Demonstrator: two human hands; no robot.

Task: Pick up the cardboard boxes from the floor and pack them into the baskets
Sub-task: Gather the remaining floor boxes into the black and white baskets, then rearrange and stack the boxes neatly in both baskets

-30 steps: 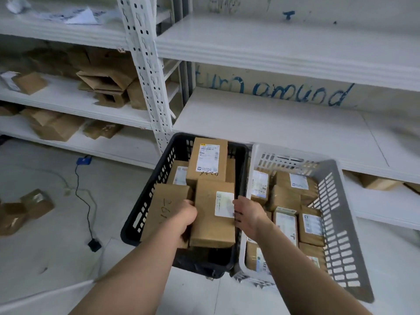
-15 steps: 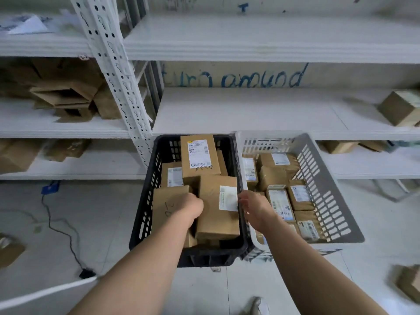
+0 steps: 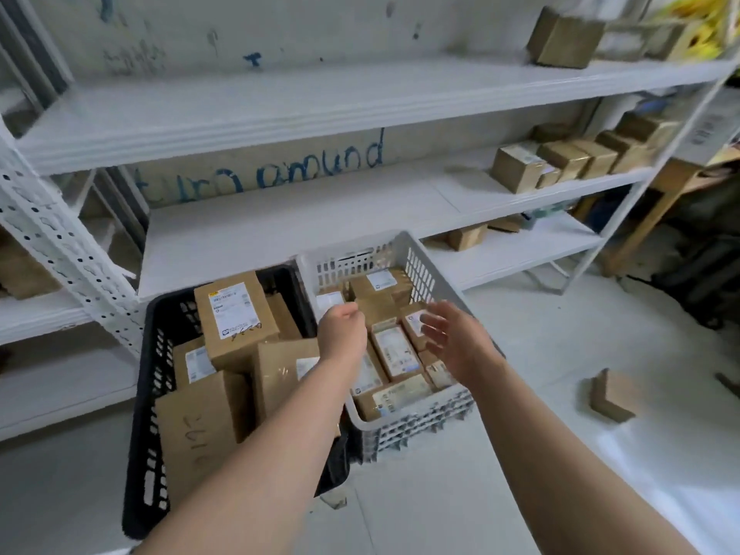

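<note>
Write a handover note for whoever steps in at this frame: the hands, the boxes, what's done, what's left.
Left hand: loosely curled, holding nothing, over where the two baskets meet.
Right hand: open, fingers spread, above the white basket.
Done: black basket and white basket both hold many packed boxes.
Left: one loose box lies on the floor to the right, not yet picked up.

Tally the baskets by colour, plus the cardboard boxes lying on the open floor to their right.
Black baskets: 1
White baskets: 1
Cardboard boxes on that floor: 1
Total: 3
</note>
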